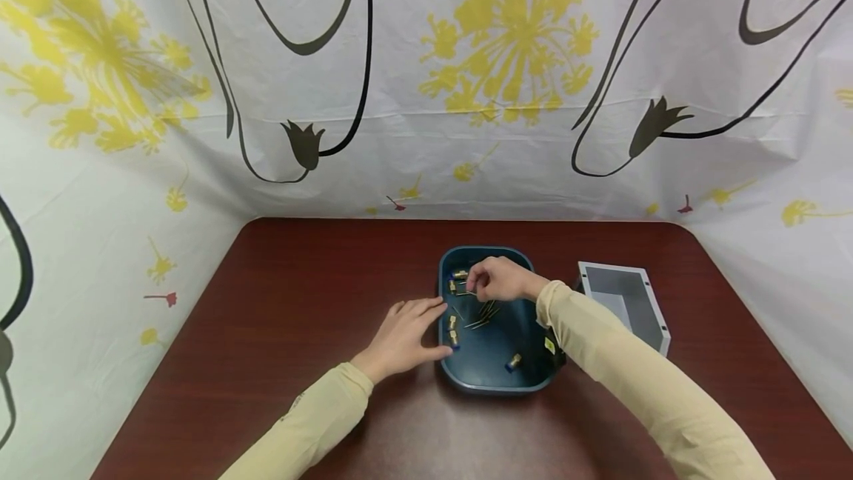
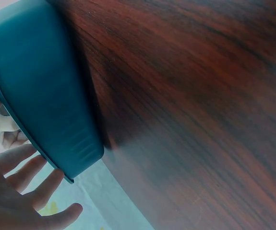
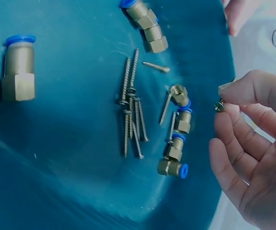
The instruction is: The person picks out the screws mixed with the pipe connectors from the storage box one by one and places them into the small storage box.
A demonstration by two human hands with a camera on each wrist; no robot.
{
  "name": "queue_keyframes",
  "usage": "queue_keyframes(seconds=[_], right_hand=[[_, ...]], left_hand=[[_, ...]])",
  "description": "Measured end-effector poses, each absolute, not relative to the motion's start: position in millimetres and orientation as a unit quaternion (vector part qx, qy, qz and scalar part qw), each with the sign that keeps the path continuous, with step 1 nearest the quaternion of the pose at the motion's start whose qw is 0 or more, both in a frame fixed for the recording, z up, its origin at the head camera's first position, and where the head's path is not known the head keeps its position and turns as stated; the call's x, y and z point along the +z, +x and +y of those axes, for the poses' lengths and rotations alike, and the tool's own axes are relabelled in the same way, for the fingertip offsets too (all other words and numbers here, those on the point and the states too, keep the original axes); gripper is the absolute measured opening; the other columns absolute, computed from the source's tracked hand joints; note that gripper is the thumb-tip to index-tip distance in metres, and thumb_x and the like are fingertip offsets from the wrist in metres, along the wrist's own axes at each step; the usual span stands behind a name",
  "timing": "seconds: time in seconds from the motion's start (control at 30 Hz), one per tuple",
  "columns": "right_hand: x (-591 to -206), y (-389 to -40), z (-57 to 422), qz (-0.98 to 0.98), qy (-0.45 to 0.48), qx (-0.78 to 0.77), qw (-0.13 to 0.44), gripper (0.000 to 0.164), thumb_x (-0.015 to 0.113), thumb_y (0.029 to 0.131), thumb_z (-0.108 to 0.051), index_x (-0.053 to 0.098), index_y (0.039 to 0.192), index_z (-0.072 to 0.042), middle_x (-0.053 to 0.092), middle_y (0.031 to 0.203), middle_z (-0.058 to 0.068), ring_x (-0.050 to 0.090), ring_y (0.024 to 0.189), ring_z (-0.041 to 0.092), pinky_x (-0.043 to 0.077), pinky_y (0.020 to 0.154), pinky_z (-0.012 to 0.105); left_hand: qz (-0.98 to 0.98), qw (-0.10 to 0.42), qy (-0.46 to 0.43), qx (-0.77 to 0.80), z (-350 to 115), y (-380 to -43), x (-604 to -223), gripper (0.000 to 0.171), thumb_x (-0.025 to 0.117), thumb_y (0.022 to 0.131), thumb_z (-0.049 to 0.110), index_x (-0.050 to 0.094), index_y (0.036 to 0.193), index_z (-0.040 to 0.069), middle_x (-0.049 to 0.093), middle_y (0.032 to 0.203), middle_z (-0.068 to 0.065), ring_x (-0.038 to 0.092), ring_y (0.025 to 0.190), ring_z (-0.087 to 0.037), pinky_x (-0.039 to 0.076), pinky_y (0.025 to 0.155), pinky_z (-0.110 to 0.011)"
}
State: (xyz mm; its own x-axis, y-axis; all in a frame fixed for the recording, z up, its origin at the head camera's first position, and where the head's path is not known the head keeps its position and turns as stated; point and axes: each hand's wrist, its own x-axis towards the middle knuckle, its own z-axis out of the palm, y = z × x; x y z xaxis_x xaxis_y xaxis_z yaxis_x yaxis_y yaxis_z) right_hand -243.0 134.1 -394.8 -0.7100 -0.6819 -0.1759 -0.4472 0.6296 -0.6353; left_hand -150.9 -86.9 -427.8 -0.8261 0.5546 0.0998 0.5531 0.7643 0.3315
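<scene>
A blue tray (image 1: 496, 389) stands on the table with screws and brass push-in fittings inside. My left hand (image 1: 405, 335) touches its left rim with extended fingers (image 2: 46, 187). Over the tray's far part, my right hand (image 1: 498, 278) pinches a small screw (image 3: 219, 106) between thumb and fingertip; its head shows, most of its shank is hidden. Long screws (image 3: 128, 120) lie bunched in the middle of the tray, with a shorter screw (image 3: 156, 67) near them. Several blue-collared fittings (image 3: 175, 149) line the left side, and a single fitting (image 3: 19, 72) lies apart at the near right.
A grey open box (image 1: 623, 291) stands right of the tray, partly behind the right sleeve (image 1: 633, 361). Beside the tray's right edge is a dark object with a yellow-green label (image 1: 549, 345). A patterned cloth (image 1: 426, 132) hangs behind the brown table (image 1: 320, 280).
</scene>
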Motion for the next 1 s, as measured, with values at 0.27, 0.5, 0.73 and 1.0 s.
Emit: queue_keyframes(seconds=[0.27,0.5,0.73,1.0], right_hand=[[-382.1,-240.9,142.0,0.876,-0.330,-0.288,0.202,0.017,0.053,0.079,0.001,0.062,0.089,-0.009,0.059,0.073,0.000,0.050,0.059,0.012,0.042,0.059,0.029],[-370.4,-238.5,150.9,0.879,-0.328,-0.287,0.195,0.017,0.052,0.080,0.001,0.062,0.089,-0.009,0.057,0.071,-0.001,0.048,0.057,0.013,0.041,0.059,0.030],[-364.3,-240.6,163.7,0.877,-0.337,-0.294,0.178,0.017,0.052,0.079,0.002,0.062,0.090,-0.008,0.058,0.070,0.000,0.050,0.060,0.014,0.042,0.060,0.030],[-357.3,-240.9,179.5,0.887,-0.315,-0.291,0.168,0.017,0.052,0.078,0.001,0.062,0.088,-0.008,0.057,0.070,0.001,0.049,0.061,0.015,0.041,0.060,0.031]], left_hand=[[0.938,-0.012,0.300,0.172,-87.1,-149.8,-427.1,0.070,0.061,0.076,0.050,0.044,0.131,0.010,0.039,0.133,-0.004,0.036,0.118,-0.022,0.027,0.093,-0.048],[0.938,-0.011,0.299,0.176,-86.5,-149.9,-425.8,0.070,0.062,0.076,0.049,0.044,0.131,0.010,0.039,0.133,-0.004,0.037,0.118,-0.022,0.027,0.093,-0.048],[0.938,-0.003,0.296,0.178,-86.3,-149.5,-424.8,0.070,0.062,0.076,0.048,0.044,0.131,0.009,0.039,0.134,-0.003,0.036,0.119,-0.022,0.025,0.094,-0.048],[0.938,-0.003,0.299,0.177,-86.2,-148.8,-424.0,0.070,0.062,0.076,0.048,0.043,0.131,0.009,0.038,0.134,-0.004,0.035,0.120,-0.022,0.025,0.094,-0.048]])
